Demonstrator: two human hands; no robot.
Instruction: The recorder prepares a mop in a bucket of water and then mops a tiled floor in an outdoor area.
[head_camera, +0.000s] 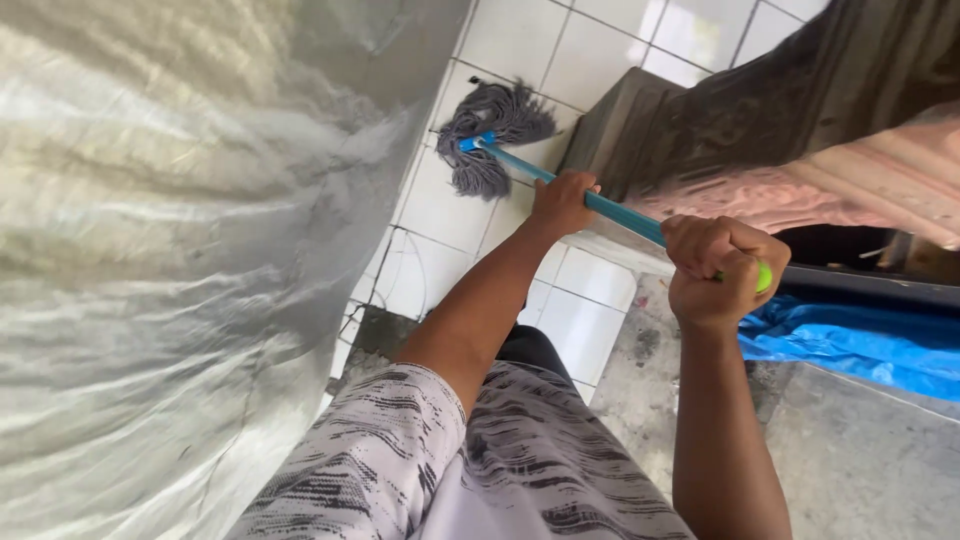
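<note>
Plainly, both of my hands are closed around the long teal-blue mop handle with its lime-green end cap; my left hand wraps the shaft partway down, toward eleven o'clock from my right hand, which is fisted tight at the top end, the green cap poking out past my knuckles at three o'clock.

I judge the pole stiff and light, probably a thin metal or plastic tube, smooth enough to twist in a damp palm; so two spread grips, one high and one midway, give the leverage it needs. The weight sits at the far end; the grey string mop head looks soft, floppy and likely heavier if wet, and it will drag rather than slide.

The mop head lies splayed on the white tiled floor at about eleven o'clock from my left hand, its cords fanned to both sides of a bright blue clamp; the handle runs from it diagonally down toward four o'clock.

A pale translucent plastic sheet fills my left side; a crumpled blue tarpaulin lies at four o'clock from my right hand, on the grey concrete floor.
</note>
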